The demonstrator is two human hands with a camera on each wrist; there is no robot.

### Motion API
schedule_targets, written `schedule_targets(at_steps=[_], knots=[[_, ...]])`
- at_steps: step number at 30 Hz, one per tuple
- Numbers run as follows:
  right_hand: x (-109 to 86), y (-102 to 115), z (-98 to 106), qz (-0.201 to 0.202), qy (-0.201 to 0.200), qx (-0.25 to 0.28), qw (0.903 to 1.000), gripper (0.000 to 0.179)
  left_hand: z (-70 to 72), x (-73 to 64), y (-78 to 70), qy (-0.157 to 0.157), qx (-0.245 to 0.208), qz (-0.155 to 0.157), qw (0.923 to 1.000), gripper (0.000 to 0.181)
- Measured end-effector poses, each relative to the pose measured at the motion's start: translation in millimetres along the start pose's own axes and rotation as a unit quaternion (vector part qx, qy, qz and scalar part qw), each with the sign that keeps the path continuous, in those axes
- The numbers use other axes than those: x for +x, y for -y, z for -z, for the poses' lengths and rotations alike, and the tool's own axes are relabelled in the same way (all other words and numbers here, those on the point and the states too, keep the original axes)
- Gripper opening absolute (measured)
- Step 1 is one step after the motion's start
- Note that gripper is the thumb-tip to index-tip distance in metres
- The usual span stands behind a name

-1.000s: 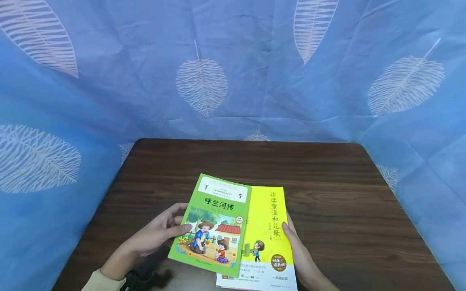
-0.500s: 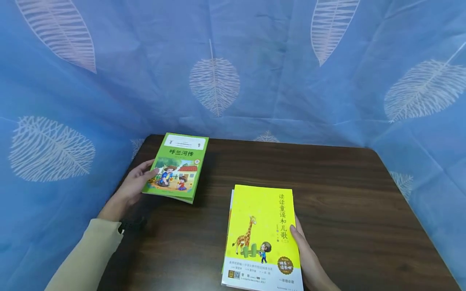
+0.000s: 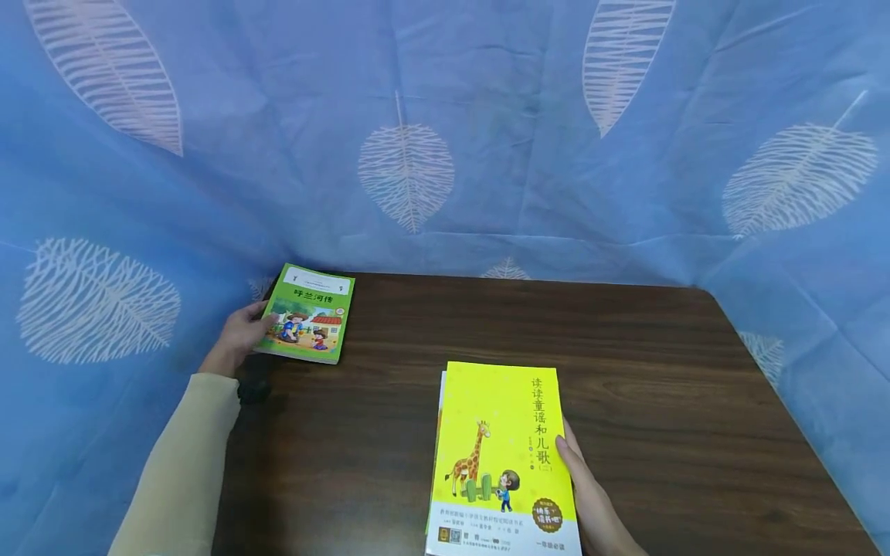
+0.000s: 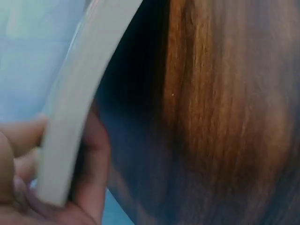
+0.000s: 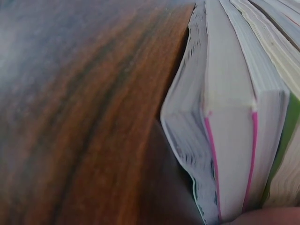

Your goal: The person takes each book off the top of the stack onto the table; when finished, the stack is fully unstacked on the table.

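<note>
At the table's far left corner, my left hand (image 3: 238, 338) grips a green paperback book (image 3: 306, 315) by its left edge, thumb over the cover. In the left wrist view the book's page block (image 4: 70, 112) is pinched between thumb and fingers, tilted above the wood. Nearer the front, my right hand (image 3: 596, 506) holds the right side of a stack of books, a yellow book with a giraffe (image 3: 497, 444) on top. The right wrist view shows the stack's page edges (image 5: 229, 89), several books thick, with a bit of a finger (image 5: 272, 217) below.
A dark wood-grain table (image 3: 647, 371) with rounded far corners lies beneath. Blue cloth (image 3: 501, 177) printed with white leaves hangs behind it and along both sides, close to the left hand.
My left hand has taken the green book off the yellow one and carried it left and away to the far left corner, lowering it there. The right hand's stack has barely moved.
</note>
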State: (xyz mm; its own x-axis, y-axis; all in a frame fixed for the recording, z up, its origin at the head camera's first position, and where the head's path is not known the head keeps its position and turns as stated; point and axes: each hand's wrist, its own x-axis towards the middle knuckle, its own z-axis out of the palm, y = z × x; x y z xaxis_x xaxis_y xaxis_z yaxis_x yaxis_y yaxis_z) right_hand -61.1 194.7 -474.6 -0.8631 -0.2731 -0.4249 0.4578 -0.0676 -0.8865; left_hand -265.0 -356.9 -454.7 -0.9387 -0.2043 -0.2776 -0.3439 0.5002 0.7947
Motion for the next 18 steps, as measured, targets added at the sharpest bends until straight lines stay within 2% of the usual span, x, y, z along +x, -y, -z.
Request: schedule_targets(at_steps=[4, 8, 11, 15, 18], knots=[[0.3, 0, -2, 0.023, 0.005, -0.003, 0.9997, 0.069, -5.3, 7.5, 9.8, -0.046, 0.059, -0.005, 0.9972, 0.063], [0.6, 2, -2, 0.034, 0.02, -0.008, 0.9992, 0.065, -8.9, 2.4, 16.0, -0.086, 0.102, 0.002, 0.9911, 0.059], [-0.4, 3, -2, 0.032, 0.024, -0.008, 0.9992, 0.066, -9.2, -2.5, 13.5, -0.095, 0.134, -0.021, 0.9862, 0.058], [-1.9, 1, -2, 0.03, 0.009, -0.005, 0.9995, 0.066, -18.6, -16.9, -9.1, -0.083, 0.128, -0.067, 0.9861, 0.061], [-2.9, 0, -2, 0.035, 0.0, -0.01, 0.9993, 0.066, -41.3, -38.2, -34.7, -0.056, 0.081, -0.102, 0.99, 0.07]])
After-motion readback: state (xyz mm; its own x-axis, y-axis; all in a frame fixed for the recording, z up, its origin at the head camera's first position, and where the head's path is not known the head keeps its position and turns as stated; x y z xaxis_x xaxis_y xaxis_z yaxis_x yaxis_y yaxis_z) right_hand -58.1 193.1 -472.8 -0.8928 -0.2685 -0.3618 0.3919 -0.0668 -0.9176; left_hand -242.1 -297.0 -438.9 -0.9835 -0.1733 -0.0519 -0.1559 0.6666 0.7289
